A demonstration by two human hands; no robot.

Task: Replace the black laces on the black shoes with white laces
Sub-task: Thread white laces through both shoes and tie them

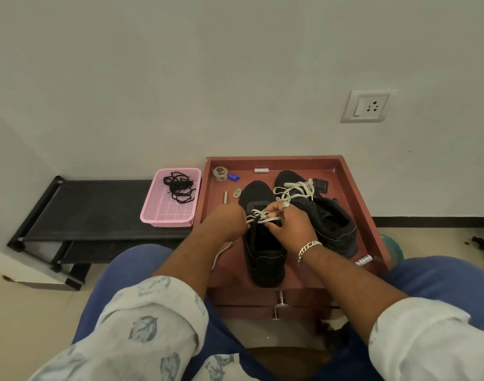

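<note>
Two black shoes stand on a red-brown cabinet top (pixel 353 188). The left shoe (pixel 262 259) points away from me with a white lace (pixel 262 216) crossing its lower eyelets. My left hand (pixel 224 224) pinches one end of that lace at the shoe's left side; a loose tail hangs down past the wrist. My right hand (pixel 290 224) pinches the lace over the tongue. The right shoe (pixel 331 224) lies behind it with a white lace (pixel 295 189) loosely threaded. The black laces (pixel 179 187) lie bundled in a pink basket (pixel 163 215).
The pink basket sits on a low black rack (pixel 84 210) left of the cabinet. A tape roll (pixel 219 174), a blue cap (pixel 233 177), a white tube (pixel 261 170) and small metal pieces lie at the back of the cabinet top. A wall socket (pixel 366 105) is above right.
</note>
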